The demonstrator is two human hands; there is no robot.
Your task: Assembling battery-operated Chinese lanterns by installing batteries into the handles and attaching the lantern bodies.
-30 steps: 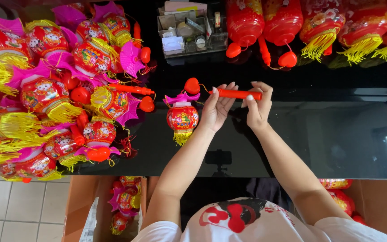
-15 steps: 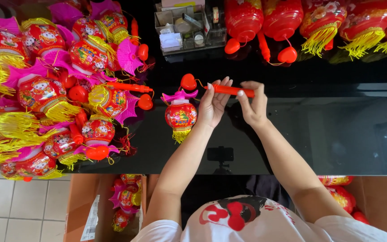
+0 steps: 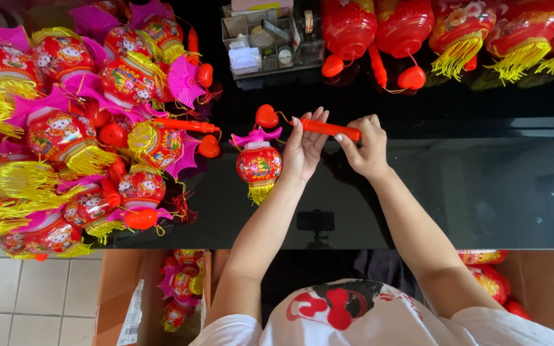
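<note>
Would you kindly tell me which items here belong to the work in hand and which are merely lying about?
In hand: red plastic stick, held by left hand and right hand; small red paper lantern; red heart-shaped piece.

Lying about: pile of finished lanterns; clear plastic organiser; large red lanterns.

shirt: white, short sleeves | print: red and black figure on front | forearms: bare | wrists: no jewellery seen

Red stick level above black table, small tasselled red lantern beside it.

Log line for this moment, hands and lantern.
left hand: on red stick | right hand: pinching stick | small lantern: on black table
</note>
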